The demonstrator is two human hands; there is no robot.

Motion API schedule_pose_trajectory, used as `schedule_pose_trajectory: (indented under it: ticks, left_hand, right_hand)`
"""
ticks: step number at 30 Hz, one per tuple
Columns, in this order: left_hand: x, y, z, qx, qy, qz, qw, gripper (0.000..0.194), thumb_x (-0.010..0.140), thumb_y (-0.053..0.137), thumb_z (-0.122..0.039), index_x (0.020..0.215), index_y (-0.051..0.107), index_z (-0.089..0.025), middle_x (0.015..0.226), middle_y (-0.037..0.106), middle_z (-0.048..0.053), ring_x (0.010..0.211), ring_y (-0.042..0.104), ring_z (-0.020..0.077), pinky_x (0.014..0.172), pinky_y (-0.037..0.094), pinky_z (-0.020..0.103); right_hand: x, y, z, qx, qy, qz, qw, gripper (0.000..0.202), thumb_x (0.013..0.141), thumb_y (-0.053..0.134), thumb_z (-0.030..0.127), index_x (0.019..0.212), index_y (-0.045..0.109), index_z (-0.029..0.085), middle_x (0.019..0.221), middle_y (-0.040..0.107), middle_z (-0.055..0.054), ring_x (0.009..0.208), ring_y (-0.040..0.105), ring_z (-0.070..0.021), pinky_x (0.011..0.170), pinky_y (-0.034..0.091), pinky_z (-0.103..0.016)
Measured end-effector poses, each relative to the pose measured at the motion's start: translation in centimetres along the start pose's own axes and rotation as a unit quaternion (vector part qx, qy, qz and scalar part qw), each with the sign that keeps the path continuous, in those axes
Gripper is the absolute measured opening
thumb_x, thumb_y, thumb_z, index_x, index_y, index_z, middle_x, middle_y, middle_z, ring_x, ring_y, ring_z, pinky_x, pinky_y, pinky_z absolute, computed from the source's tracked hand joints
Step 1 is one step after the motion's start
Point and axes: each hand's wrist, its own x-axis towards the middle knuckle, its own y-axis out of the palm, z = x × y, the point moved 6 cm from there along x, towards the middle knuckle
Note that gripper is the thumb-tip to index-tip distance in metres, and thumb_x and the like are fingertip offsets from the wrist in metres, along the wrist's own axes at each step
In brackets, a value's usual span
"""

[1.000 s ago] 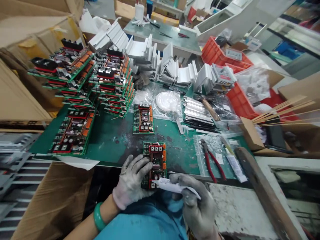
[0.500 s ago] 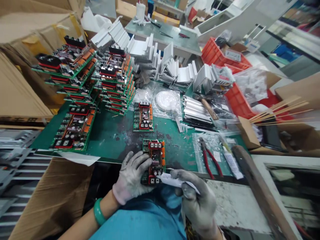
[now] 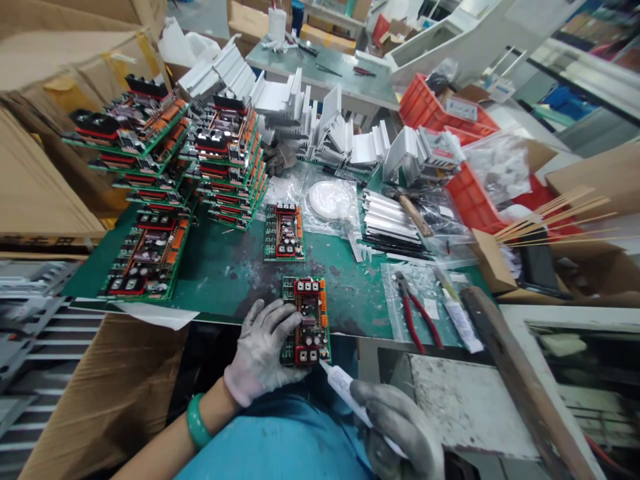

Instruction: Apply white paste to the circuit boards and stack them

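Observation:
My gloved left hand (image 3: 266, 350) grips a green circuit board (image 3: 311, 320) by its left side, at the table's front edge. Red-framed parts, orange connectors and small capacitors cover that board. Wrapped in my gloved right hand (image 3: 395, 423) is a white tube (image 3: 345, 387) with a pointed nozzle. Its tip is at the board's lower right corner; whether it touches I cannot tell. Just beyond lies a second circuit board (image 3: 285, 231), flat on the green table (image 3: 227, 273).
Stacked circuit boards (image 3: 230, 160) stand at the left, beside another board (image 3: 145, 257). Silver heat sinks (image 3: 330, 130) line the back. To the right lie red-handled pliers (image 3: 417, 310), another tube (image 3: 463, 323), a hammer (image 3: 415, 213), a wooden bar (image 3: 515, 373) and red crates (image 3: 445, 110).
My right hand has moved down and slightly right with the tube, which now tilts more steeply. Its nozzle has shifted from above the capacitors to the board's lower corner. My left hand keeps its hold.

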Motion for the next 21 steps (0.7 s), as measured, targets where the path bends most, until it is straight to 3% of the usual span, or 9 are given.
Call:
schedule_pose_trajectory:
  ticks: [3, 6, 10, 13, 16, 19, 21]
  left_hand:
    - [0.1, -0.1, -0.1, -0.004, -0.003, 0.003, 1.000, 0.069, 0.071, 0.067, -0.062, 0.125, 0.052, -0.022, 0.122, 0.065, 0.008, 0.121, 0.055, 0.0297, 0.116, 0.019, 0.045]
    - [0.0, 0.0, 0.0, -0.003, -0.010, 0.014, 1.000, 0.070, 0.071, 0.067, -0.062, 0.127, 0.052, -0.023, 0.122, 0.065, 0.009, 0.122, 0.054, 0.0304, 0.116, 0.020, 0.046]
    - [-0.1, 0.2, 0.1, 0.009, 0.001, 0.022, 1.000, 0.072, 0.070, 0.066, -0.064, 0.128, 0.052, -0.023, 0.123, 0.064, 0.009, 0.123, 0.053, 0.0312, 0.115, 0.022, 0.048]
    - [-0.1, 0.1, 0.1, 0.005, -0.001, 0.016, 1.000, 0.069, 0.071, 0.067, -0.061, 0.127, 0.053, -0.023, 0.122, 0.064, 0.008, 0.122, 0.054, 0.0299, 0.115, 0.022, 0.046]
    - [0.0, -0.1, 0.0, -0.002, -0.007, 0.009, 1.000, 0.065, 0.071, 0.069, -0.055, 0.126, 0.054, -0.023, 0.122, 0.065, 0.008, 0.122, 0.055, 0.0285, 0.116, 0.021, 0.044]
    - [0.1, -0.2, -0.2, -0.003, -0.007, 0.007, 1.000, 0.063, 0.072, 0.069, -0.052, 0.126, 0.053, -0.024, 0.122, 0.065, 0.007, 0.121, 0.056, 0.0279, 0.116, 0.021, 0.044]
    - [0.2, -0.3, -0.2, -0.002, -0.006, 0.003, 1.000, 0.061, 0.073, 0.069, -0.051, 0.126, 0.053, -0.024, 0.122, 0.065, 0.007, 0.121, 0.056, 0.0275, 0.116, 0.021, 0.043]
  right_hand:
    - [2.3, 0.1, 2.1, -0.034, -0.089, 0.056, 0.994, 0.018, 0.098, 0.047, 0.023, 0.109, 0.061, 0.018, 0.084, 0.075, -0.011, 0.068, 0.074, -0.0203, 0.062, 0.060, -0.028]
    - [3.5, 0.5, 2.9, -0.067, -0.087, 0.091, 0.990, 0.017, 0.100, 0.043, 0.023, 0.102, 0.060, 0.021, 0.079, 0.075, -0.008, 0.059, 0.071, -0.0179, 0.058, 0.058, -0.026]
    - [2.8, 2.1, 4.1, -0.092, -0.117, 0.112, 0.983, 0.013, 0.095, 0.052, 0.024, 0.093, 0.064, 0.022, 0.075, 0.075, -0.005, 0.053, 0.068, -0.0164, 0.053, 0.054, -0.025]
    - [2.5, 4.1, 4.8, -0.102, -0.086, 0.148, 0.980, 0.014, 0.090, 0.057, 0.029, 0.098, 0.066, 0.021, 0.058, 0.068, -0.001, 0.040, 0.058, -0.0156, 0.041, 0.045, -0.027]
    - [3.3, 5.4, 5.6, -0.143, -0.050, 0.123, 0.981, 0.016, 0.090, 0.052, 0.033, 0.088, 0.065, 0.023, 0.046, 0.058, 0.003, 0.032, 0.050, -0.0161, 0.033, 0.035, -0.030]
    - [4.2, 6.6, 7.0, -0.166, -0.120, 0.132, 0.970, 0.010, 0.087, 0.055, 0.027, 0.082, 0.063, 0.026, 0.062, 0.070, 0.002, 0.036, 0.055, -0.0158, 0.032, 0.033, -0.030]
    - [4.5, 6.8, 7.0, -0.182, -0.121, 0.142, 0.965, 0.008, 0.086, 0.056, 0.026, 0.083, 0.063, 0.025, 0.066, 0.073, 0.001, 0.037, 0.056, -0.0168, 0.031, 0.033, -0.031]
